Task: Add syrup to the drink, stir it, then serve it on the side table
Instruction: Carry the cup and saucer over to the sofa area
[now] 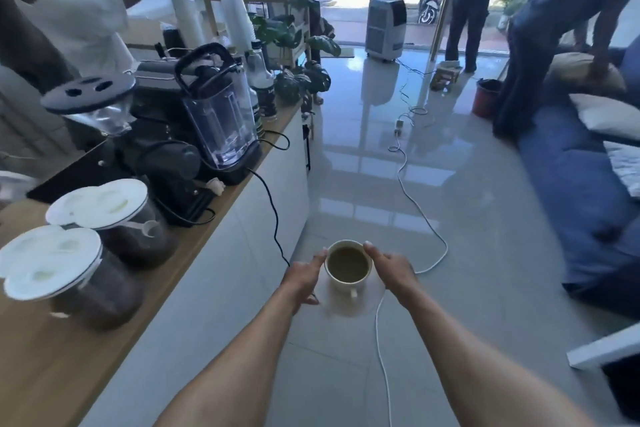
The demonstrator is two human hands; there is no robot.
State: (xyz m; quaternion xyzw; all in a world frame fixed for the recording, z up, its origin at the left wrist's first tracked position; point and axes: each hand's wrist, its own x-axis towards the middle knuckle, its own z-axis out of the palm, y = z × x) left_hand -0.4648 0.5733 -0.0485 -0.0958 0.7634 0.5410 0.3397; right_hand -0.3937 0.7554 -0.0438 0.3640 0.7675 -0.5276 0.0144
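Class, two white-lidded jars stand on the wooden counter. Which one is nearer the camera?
The lower-left jar, largest in view; the other jar stands behind it, toward the grinder.

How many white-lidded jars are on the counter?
2. Both at the counter's near left end: the near jar closest to the camera, the far jar just behind it. Others may be hidden.

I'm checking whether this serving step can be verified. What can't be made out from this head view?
- Side table: not identifiable anywhere in the frame.
- Saucer: motion-blurred and pale against the floor tiles; the left hand and right hand cover its sides.
- Cup: syrup and stirring cannot be judged from the drink's surface.
- Bottle label: too small to read.
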